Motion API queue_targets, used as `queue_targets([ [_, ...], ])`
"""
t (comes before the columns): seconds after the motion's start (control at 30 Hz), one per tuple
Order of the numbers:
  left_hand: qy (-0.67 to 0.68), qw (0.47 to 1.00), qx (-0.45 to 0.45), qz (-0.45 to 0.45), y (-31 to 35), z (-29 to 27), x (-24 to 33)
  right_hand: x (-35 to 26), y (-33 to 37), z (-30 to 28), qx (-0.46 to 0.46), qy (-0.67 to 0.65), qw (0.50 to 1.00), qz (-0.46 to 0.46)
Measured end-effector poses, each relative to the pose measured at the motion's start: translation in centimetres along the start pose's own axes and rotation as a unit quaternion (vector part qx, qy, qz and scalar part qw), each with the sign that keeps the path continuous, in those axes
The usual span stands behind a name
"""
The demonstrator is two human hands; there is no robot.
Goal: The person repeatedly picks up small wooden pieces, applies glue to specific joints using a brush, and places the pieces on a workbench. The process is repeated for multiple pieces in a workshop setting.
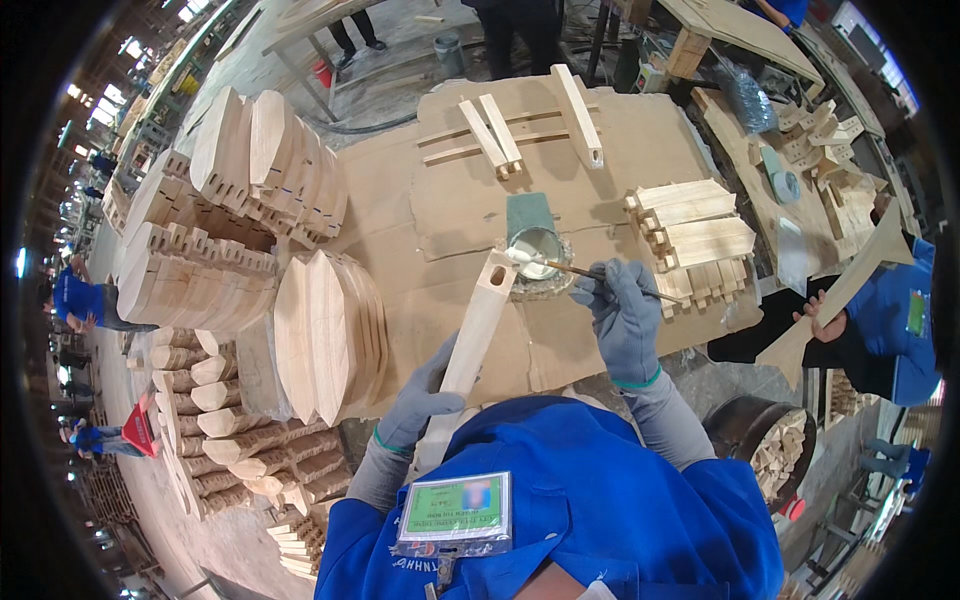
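My left hand (422, 402), in a grey glove, is closed around a pale wooden rail (475, 345) that slants up and away from me. An oval mortise slot shows near the rail's far end. My gloved right hand (622, 305) grips a thin brush (600, 274) like a pencil, its tip pointing left. That tip is over the mouth of a small pot (537, 240) of white glue, close to the slotted end of the rail. Whether the tip touches the glue or the rail I cannot tell. A green flap (530, 212) stands at the pot's far side.
Cardboard (400, 200) covers the table. Several loose rails (577, 115) lie at the far side, and stacked tenoned pieces (695, 225) sit at right. Curved wooden panels (320, 335) stand at left. A co-worker at right holds a wooden board (850, 285); a drum (765, 440) of offcuts stands nearby.
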State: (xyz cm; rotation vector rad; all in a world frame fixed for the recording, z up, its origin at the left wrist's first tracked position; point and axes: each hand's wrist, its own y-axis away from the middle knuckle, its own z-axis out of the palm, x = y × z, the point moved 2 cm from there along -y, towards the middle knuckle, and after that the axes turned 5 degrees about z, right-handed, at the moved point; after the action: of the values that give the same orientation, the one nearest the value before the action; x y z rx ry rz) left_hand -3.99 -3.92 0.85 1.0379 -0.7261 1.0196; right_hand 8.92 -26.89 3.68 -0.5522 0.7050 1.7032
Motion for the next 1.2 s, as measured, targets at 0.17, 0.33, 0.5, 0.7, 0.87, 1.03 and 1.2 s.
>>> queue_targets([
  [0.17, -0.032, 0.999, -0.001, 0.026, -0.2, 0.2, 0.3, 0.6, 0.2, -0.5, -0.044, -0.002, 0.999, -0.009],
  [0.33, -0.022, 0.999, 0.000, 0.026, -0.2, 0.2, 0.3, 0.3, 0.7, 0.1, -0.044, 0.037, 0.998, -0.008],
  [0.5, -0.034, 0.999, -0.003, 0.018, -0.3, 0.0, 0.4, 0.5, 0.9, 0.1, -0.081, 0.040, 0.995, -0.029],
  [0.7, -0.043, 0.999, 0.002, 0.029, -0.4, 0.2, 0.6, 0.4, 1.7, 0.4, -0.112, 0.048, 0.992, -0.023],
  [0.87, -0.038, 0.999, 0.002, 0.021, -0.5, 0.0, 0.4, 0.3, 2.4, 0.6, -0.097, 0.027, 0.995, 0.006],
  [1.03, -0.051, 0.998, -0.001, 0.032, -0.5, 0.0, 0.2, 0.6, 1.1, -0.5, -0.032, 0.020, 0.999, -0.018],
  [1.2, -0.043, 0.999, 0.002, 0.030, -0.3, -0.2, 0.0, 0.2, 1.2, -0.1, -0.054, 0.004, 0.998, 0.005],
])
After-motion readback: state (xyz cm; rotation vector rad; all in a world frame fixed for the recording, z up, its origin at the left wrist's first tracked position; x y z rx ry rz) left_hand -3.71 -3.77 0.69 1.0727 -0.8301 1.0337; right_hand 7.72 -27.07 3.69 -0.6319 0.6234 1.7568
